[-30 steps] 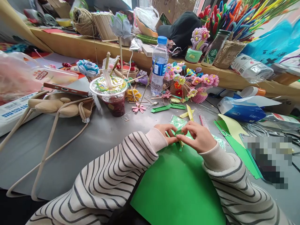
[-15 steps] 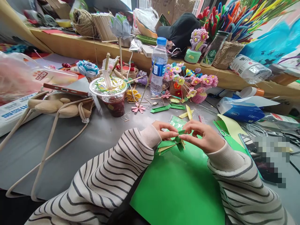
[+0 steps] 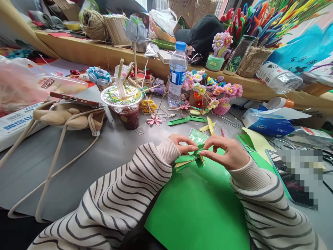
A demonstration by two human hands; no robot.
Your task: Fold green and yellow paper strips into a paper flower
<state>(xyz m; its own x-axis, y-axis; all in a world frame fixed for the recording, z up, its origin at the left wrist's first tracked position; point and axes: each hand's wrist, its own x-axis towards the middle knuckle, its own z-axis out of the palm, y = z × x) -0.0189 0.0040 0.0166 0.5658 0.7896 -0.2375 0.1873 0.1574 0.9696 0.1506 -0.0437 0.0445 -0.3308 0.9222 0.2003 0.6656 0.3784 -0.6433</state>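
Compared with one second ago, both wrists have spread outward, exposing fanned layers of the green-and-yellow folded paper piece (image 3: 185,159). Left hand (image 3: 180,143): fingers point inward, grip clamped on the piece. Right hand (image 3: 227,152): index finger arched above the extended thumb, tips at the piece; cannot tell whether the grip is clamped. Piece position: between the hands, over the green sheet (image 3: 197,208).

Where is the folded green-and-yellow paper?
In the head view, the folded paper is just right of centre, at the left hand and right hand fingertips, over the green sheet.
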